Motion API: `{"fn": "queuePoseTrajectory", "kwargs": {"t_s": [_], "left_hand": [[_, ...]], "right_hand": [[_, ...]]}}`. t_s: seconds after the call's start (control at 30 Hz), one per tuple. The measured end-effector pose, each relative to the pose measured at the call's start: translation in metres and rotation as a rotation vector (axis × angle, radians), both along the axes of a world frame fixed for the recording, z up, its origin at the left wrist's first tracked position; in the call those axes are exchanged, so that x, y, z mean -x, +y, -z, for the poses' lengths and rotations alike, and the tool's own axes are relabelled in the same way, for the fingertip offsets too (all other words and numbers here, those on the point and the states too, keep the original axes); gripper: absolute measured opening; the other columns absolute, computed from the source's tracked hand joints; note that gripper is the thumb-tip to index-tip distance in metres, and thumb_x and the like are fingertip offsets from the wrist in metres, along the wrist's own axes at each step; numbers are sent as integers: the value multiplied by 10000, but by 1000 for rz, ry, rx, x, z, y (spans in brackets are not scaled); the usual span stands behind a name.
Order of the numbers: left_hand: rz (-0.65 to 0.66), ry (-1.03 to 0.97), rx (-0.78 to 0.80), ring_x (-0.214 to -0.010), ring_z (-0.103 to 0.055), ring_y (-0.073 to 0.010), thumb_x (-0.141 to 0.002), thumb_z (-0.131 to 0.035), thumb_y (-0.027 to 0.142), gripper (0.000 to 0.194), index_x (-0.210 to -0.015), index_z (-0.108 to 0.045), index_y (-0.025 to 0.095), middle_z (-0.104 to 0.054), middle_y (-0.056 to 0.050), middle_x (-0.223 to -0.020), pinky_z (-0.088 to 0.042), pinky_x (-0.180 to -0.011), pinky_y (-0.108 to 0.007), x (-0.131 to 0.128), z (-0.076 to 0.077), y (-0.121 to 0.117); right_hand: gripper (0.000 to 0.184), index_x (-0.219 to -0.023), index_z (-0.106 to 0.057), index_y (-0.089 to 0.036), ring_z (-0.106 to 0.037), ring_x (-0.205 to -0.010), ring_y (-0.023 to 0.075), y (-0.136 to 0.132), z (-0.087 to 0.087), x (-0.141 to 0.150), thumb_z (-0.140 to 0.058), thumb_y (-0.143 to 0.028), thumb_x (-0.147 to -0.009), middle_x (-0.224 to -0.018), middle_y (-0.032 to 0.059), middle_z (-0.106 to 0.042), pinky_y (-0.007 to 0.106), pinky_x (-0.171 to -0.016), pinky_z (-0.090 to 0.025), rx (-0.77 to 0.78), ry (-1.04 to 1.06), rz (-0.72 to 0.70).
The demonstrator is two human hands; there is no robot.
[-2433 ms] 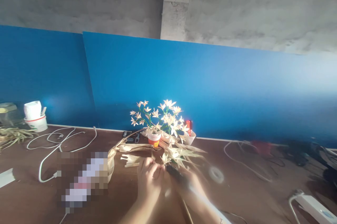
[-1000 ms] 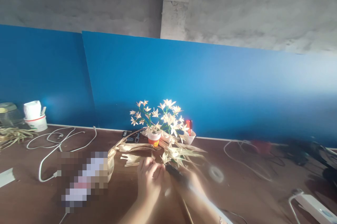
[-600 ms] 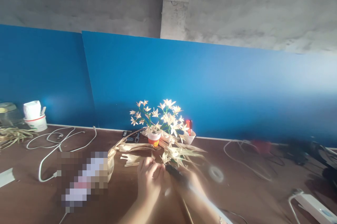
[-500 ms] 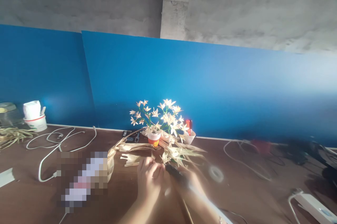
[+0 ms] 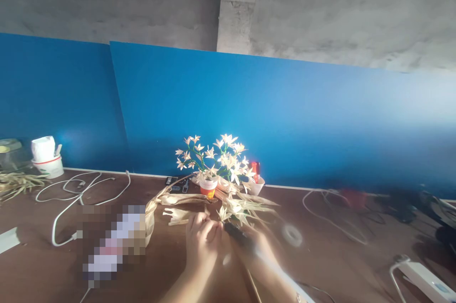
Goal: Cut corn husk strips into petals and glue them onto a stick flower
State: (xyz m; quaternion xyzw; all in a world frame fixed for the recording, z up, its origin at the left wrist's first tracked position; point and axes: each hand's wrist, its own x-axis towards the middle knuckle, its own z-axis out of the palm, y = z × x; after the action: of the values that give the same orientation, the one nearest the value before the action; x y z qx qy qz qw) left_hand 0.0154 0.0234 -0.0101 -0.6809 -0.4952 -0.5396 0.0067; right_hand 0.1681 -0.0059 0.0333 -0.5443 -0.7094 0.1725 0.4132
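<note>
Two hands work close together at the lower centre of the frame. Your left hand [image 5: 204,236] has its fingers curled in, their grip partly hidden, just beside a pale husk flower [image 5: 223,213]. Your right hand [image 5: 254,246] is wrapped around a dark tool [image 5: 237,235]. Above them, near the centre, pale flowers [image 5: 230,158] rise from an orange-and-white cup [image 5: 208,189].

Head cam, fwd/down, hands mid-dist.
</note>
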Motion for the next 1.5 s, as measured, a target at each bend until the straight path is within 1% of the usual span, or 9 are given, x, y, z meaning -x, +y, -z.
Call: {"fn": "queuePoseTrajectory", "kwargs": {"t_s": [0.2, 0.37, 0.6, 0.73, 0.87, 1.2, 1.33, 1.43, 1.5], "left_hand": [[-5, 4, -20, -765, -554, -207, -814, -584, 178, 155, -681, -654, 214, -559, -35, -770, -455, -683, -340, 0, 1, 1], [-5, 8, -13, -750, -551, -206, -809, -584, 171, 159, -674, -658, 213, -552, -31, -750, -449, -674, -338, 0, 0, 1], [-6, 14, -6, -762, -552, -205, -810, -586, 168, 163, -669, -654, 213, -554, -31, -766, -447, -687, -339, 0, -1, 0], [-21, 15, -20, -745, -551, -200, -806, -586, 169, 169, -656, -649, 216, -556, -26, -757, -446, -676, -331, 0, -2, 0], [-18, 14, -18, -747, -553, -201, -802, -590, 168, 165, -660, -654, 222, -556, -27, -753, -444, -669, -325, 0, -1, 0], [12, 8, 4, -765, -544, -209, -821, -590, 172, 160, -688, -669, 212, -548, -35, -771, -440, -690, -343, 1, 1, -1], [13, -5, -15, -777, -547, -210, -823, -603, 171, 142, -727, -691, 226, -557, -36, -779, -444, -694, -340, 1, 2, 0], [18, -4, -51, -787, -546, -209, -833, -596, 155, 143, -760, -697, 225, -565, -36, -785, -443, -702, -339, 2, 1, 0], [27, 5, -71, -778, -542, -203, -839, -590, 149, 144, -773, -693, 224, -564, -32, -781, -438, -701, -335, 3, 0, 0]], "right_hand": [[225, -750, -763, -193, -660, -624, 198, 1, 3, 0, -613, -358, -776, -676, 51, -717, 244, -496, -512, -4, 30, 10], [234, -693, -759, -183, -675, -680, 218, 2, 3, -1, -605, -340, -772, -660, 57, -709, 252, -521, -515, 7, 14, -13], [250, -833, -778, -192, -672, -662, 213, 1, 1, 0, -588, -351, -802, -695, 59, -720, 271, -556, -530, 37, 32, 4], [246, -779, -779, -181, -677, -669, 228, 1, 3, 0, -605, -355, -791, -711, 73, -726, 282, -553, -534, 30, 55, -12], [216, -796, -774, -186, -667, -640, 208, 1, 3, 0, -619, -336, -786, -689, 57, -720, 272, -549, -519, 22, 55, -8], [197, -688, -760, -172, -643, -592, 190, -1, -1, 1, -636, -302, -770, -616, 39, -690, 254, -526, -473, 30, 16, 37], [210, -729, -758, -179, -641, -607, 192, 0, -1, -5, -636, -345, -771, -662, 47, -702, 256, -540, -491, 78, 78, -51], [237, -762, -749, -179, -651, -652, 208, 3, 5, -12, -660, -399, -748, -669, 46, -708, 287, -620, -521, 162, 213, -139], [242, -750, -736, -179, -651, -657, 210, 7, 12, -18, -687, -414, -724, -621, 33, -694, 300, -650, -525, 256, 325, -172]]}}
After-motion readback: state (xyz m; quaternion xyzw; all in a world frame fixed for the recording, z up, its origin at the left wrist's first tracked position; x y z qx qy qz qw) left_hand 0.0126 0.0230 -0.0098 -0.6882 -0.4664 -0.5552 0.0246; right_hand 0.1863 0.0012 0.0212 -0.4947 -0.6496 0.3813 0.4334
